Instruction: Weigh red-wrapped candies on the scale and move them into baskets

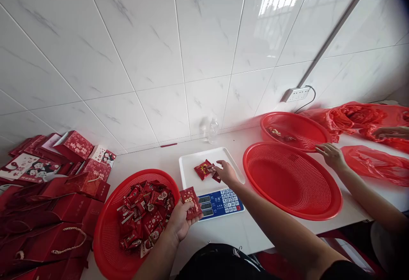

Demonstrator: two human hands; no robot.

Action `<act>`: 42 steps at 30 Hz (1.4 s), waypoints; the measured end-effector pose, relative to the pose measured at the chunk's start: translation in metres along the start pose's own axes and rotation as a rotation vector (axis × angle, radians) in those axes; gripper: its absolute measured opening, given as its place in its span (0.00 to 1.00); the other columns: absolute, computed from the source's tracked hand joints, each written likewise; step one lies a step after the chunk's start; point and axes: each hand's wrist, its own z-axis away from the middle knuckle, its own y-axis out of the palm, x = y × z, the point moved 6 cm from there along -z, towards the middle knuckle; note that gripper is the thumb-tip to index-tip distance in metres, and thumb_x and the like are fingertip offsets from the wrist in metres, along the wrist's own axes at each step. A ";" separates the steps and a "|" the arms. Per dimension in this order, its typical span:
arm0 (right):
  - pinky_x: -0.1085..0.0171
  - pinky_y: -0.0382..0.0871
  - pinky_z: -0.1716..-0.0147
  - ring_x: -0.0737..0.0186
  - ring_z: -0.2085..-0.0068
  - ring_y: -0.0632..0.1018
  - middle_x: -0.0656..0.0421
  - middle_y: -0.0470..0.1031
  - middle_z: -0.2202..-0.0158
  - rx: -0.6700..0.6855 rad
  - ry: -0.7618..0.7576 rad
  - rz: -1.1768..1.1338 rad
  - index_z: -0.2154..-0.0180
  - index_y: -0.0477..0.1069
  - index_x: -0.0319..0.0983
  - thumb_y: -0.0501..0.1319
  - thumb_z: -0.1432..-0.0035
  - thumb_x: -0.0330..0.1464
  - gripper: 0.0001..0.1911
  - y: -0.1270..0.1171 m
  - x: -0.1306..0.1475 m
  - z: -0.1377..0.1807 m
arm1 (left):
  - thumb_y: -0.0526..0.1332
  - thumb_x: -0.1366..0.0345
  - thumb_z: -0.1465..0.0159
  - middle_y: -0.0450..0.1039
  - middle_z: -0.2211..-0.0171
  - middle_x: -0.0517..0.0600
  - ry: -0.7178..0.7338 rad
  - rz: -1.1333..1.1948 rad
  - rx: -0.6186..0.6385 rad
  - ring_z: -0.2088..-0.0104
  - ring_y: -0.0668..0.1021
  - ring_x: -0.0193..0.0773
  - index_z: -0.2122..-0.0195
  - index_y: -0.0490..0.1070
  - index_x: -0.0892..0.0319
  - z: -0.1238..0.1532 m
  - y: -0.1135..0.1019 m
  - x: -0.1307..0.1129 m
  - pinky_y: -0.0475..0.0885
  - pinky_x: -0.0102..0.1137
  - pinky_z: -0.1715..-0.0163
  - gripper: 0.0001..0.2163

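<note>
My left hand (181, 220) is closed around a red candy packet (191, 200) with light printing, held between the full basket and the scale. On the white weighing tray (188, 159) of the scale lie a few small red packets (202, 170). My right hand (228, 172) reaches over the tray, its fingers pinching at a small packet (211, 168) among them. The scale's blue panel (217, 204) carries small displays and a keypad; the figures are unreadable. Left of my left hand, a red mesh basket (107, 212) holds many small red candy packets (148, 212).
Stacked red gift boxes (57, 212) with rope handles fill the left. To the right stand a red basket (290, 182) and one behind it (306, 127) with a few packets. A co-worker's hand (332, 155) touches that basket. Beyond are red plastic bags (380, 165); a clear bottle (213, 131) stands against the wall.
</note>
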 end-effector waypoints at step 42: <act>0.58 0.69 0.62 0.58 0.66 0.76 0.54 0.69 0.49 0.570 -0.283 0.658 0.53 0.69 0.45 0.54 0.47 0.40 0.19 0.022 -0.041 0.096 | 0.66 0.67 0.54 0.53 0.40 0.65 0.167 -1.407 -0.695 0.41 0.53 0.65 0.50 0.64 0.58 0.005 -0.198 -0.045 0.54 0.51 0.50 0.28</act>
